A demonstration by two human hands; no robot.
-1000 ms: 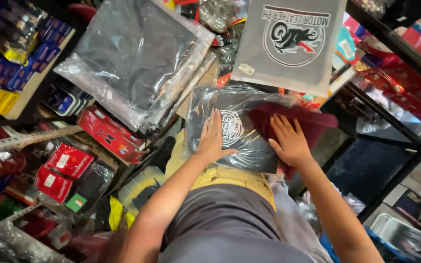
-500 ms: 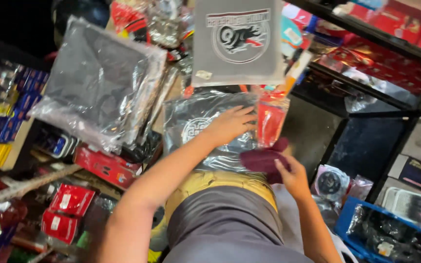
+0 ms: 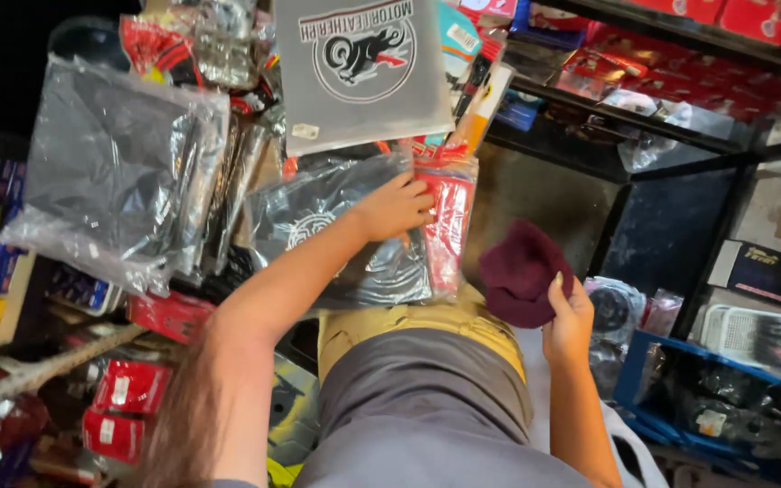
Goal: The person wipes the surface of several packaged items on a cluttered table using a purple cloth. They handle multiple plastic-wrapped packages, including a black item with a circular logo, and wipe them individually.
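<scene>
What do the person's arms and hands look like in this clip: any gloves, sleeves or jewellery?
Both hands, left and right, are bare: no gloves, rings or watch visible. Both forearms are uncovered up to the frame's edge, with no sleeve showing. The right thumbnail is fairly long.

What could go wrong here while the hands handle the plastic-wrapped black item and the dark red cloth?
1. The left hand presses the plastic-wrapped black item only at its upper edge; the glossy wrap may slide off the yellow surface beneath.
2. A red packet leans beside that hand and could be knocked over.
3. The right hand holds the dark red cloth by its edge, so it might drop toward the blue crate.
</scene>
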